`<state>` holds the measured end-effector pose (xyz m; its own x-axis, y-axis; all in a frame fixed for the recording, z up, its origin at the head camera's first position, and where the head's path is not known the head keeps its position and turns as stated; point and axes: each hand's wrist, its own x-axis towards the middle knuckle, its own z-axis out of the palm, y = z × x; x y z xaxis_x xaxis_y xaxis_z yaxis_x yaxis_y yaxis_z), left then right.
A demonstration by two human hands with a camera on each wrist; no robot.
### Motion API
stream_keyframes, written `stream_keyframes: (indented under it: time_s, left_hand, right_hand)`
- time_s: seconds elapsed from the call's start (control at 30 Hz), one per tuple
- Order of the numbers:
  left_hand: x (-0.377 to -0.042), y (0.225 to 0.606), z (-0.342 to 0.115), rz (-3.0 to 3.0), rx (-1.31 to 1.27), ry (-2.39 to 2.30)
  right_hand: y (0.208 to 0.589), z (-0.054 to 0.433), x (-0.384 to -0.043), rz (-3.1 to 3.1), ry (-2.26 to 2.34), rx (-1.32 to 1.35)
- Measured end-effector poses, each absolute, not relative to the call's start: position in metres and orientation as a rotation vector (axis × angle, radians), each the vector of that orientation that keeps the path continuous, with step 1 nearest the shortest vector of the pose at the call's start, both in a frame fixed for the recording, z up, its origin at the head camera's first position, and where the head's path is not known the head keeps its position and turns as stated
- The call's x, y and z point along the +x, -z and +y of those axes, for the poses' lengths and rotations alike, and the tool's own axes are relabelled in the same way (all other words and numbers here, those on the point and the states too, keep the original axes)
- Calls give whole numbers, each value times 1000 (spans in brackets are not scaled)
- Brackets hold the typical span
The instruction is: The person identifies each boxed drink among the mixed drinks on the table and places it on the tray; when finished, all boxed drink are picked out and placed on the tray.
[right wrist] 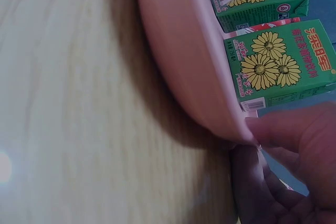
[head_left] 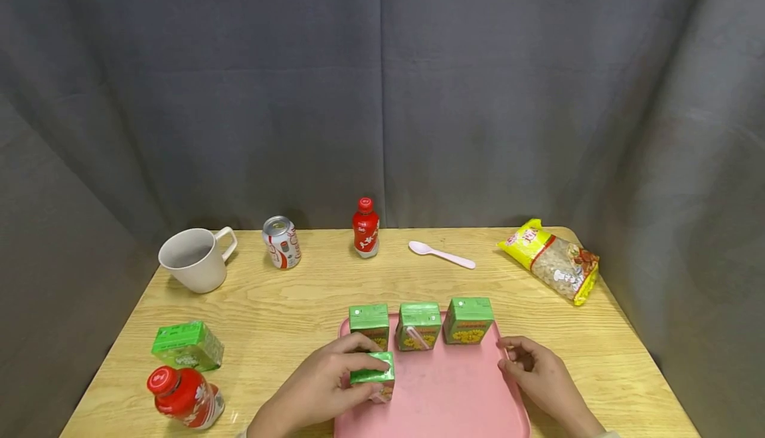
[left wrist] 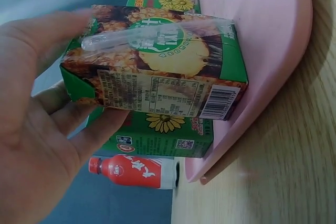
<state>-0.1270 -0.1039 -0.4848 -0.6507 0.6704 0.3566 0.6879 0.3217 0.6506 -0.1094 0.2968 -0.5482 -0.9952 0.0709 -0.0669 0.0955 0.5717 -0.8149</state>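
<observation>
My left hand point(head_left: 325, 381) grips a pineapple drink carton point(left wrist: 168, 61) around its upper part, with the thumb and fingers on opposite sides. The carton, with a wrapped straw on its face, stands at the left side of the pink tray point(head_left: 448, 391). Behind it along the tray's far edge are three green drink cartons with yellow flowers: a left one point(head_left: 368, 322), a middle one point(head_left: 420, 325) and a right one point(head_left: 468, 320). At the tray's right edge, my right hand point(head_left: 544, 375) pinches the rim between thumb and fingers.
Left on the wooden table are a green carton point(head_left: 188, 346) lying down and a red-capped bottle point(head_left: 188, 398). Farther back stand a white mug point(head_left: 194, 262), a Coca-Cola can point(head_left: 281, 244), a red bottle point(head_left: 366, 229), a pink spoon point(head_left: 442, 254) and a yellow food packet point(head_left: 552, 262).
</observation>
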Motion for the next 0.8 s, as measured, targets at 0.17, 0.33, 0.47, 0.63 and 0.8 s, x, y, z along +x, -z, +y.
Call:
stream_keyframes:
  time_s: [0.17, 0.33, 0.47, 0.63, 0.8]
  left_hand:
    - [-127, 471, -117, -2530, -1234, 1218]
    - [-132, 439, -152, -2458, -1082, 1117]
    - [-132, 414, -192, -2463, -897, 1104]
    - [-127, 402, -242, -2461, -691, 1118]
    - [-119, 405, -288, -2567, -544, 1092]
  right_hand:
    - [548, 296, -109, 2754, 1439, 156]
    - [547, 296, -110, 2754, 1441, 145]
    - [546, 297, -108, 2753, 1438, 162]
    - [546, 297, -108, 2749, 1428, 175]
    - [546, 296, -109, 2763, 1440, 138]
